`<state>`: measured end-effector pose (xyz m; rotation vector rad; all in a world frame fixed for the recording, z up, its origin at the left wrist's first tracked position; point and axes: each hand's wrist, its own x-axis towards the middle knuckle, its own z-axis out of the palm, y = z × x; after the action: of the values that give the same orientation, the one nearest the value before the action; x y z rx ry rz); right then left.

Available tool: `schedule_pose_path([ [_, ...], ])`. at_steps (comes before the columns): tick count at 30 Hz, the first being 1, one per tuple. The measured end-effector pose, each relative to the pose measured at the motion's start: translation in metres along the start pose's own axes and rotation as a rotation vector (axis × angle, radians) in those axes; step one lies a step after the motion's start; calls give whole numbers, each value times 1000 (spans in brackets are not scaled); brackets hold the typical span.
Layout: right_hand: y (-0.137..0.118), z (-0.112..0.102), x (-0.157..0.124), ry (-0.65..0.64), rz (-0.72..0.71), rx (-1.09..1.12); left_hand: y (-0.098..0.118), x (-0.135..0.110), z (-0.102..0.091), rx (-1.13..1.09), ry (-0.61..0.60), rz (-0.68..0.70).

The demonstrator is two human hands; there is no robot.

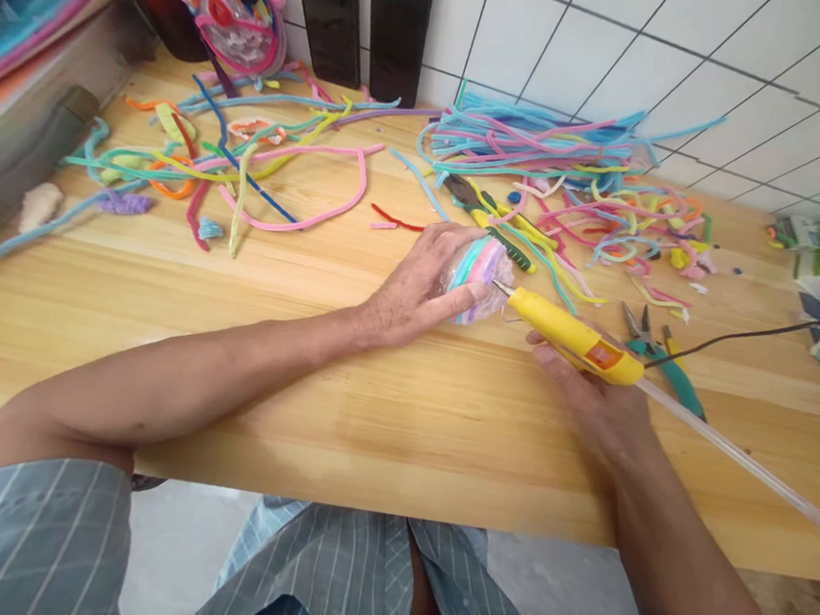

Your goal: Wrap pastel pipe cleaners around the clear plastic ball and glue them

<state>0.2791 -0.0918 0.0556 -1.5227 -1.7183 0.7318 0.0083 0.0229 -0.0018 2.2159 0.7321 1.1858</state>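
Observation:
My left hand (418, 289) is wrapped around a small round piece made of coiled pastel pipe cleaners (483, 266), pink, blue and purple, held on the wooden table (300, 394). My right hand (590, 393) grips a yellow hot glue gun (571, 335). Its metal nozzle touches the right side of the coiled piece. A clear glue stick (743, 460) juts out of the gun's back toward the lower right, and a black cord (756, 333) runs off to the right.
Loose pipe cleaners (249, 166) in many colours lie across the far table, with a thick bundle (534, 141) by the tiled wall. Yellow-handled pliers (494, 224) and teal-handled pliers (657, 346) lie near my hands. A colourful pipe-cleaner face (236, 6) stands at back left.

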Motion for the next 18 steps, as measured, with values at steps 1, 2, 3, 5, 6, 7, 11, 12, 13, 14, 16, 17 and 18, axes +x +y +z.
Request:
schedule_pose_path([
  [1,-1,0,0,5,6,11,0,0,0,-2,3,5],
  [2,-1,0,1,9,16,28,-1,0,0,-5,6,11],
  [3,-2,-1,1,14,30,50,-1,0,0,-7,10,18],
  [5,-2,-3,2,17,58,91,-1,0,1,-11,18,26],
  [6,-2,-4,2,15,70,104,-1,0,1,-12,20,26],
  [7,-2,-5,3,13,78,112,-1,0,1,-14,20,22],
  [11,-1,-6,4,13,96,127,0,0,0,-8,12,4],
  [12,-1,-5,4,13,99,125,-1,0,0,-5,9,0],
  [13,-2,-4,5,10,100,120,-1,0,0,-2,6,-1],
  [14,-2,-4,5,8,100,112,-1,0,0,-1,4,-1],
  [16,-4,-2,5,7,101,103,-1,0,0,0,2,3],
  [17,-5,-1,5,7,103,104,-1,0,0,0,1,6],
  [18,-5,0,5,9,107,107,-1,0,0,1,0,9],
])
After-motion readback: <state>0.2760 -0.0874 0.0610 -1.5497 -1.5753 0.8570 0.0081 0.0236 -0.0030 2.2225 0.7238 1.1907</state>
